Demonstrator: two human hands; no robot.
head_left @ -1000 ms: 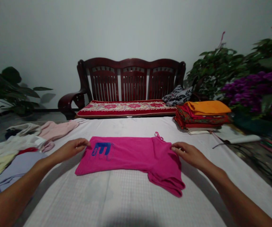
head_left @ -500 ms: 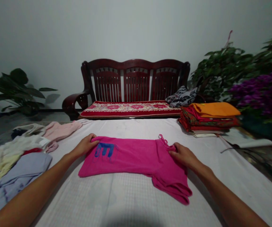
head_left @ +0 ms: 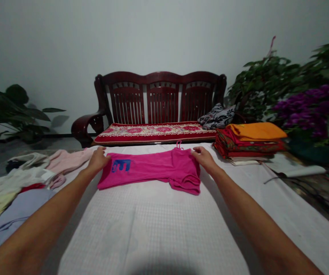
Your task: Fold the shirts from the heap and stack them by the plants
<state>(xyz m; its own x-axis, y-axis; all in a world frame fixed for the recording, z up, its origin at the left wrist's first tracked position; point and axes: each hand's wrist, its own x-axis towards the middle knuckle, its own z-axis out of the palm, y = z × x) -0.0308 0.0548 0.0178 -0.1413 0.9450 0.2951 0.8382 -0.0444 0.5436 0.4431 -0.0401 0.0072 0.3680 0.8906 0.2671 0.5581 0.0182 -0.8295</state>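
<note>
A bright pink top (head_left: 150,168) with a blue letter print is stretched out lengthwise at the far part of the white-covered table (head_left: 153,225). Its folded sleeve end hangs toward me on the right, and a thin pink loop sticks up from the far edge. My left hand (head_left: 98,159) pinches the far left corner, beside the print. At the far right corner, my right hand (head_left: 206,158) has thumb and fingers closed on the cloth.
Loose clothes, among them a lavender garment (head_left: 18,210) and a pink one (head_left: 64,162), lie along the left. A folded stack topped with orange cloth (head_left: 258,131) stands at the back right. Beyond the table is a wooden bench (head_left: 164,95); purple flowers (head_left: 310,103) flank the right.
Both hands have moved away from me, carrying the pink top toward the table's far edge. My right hand has also shifted left, and the view has swung slightly.
</note>
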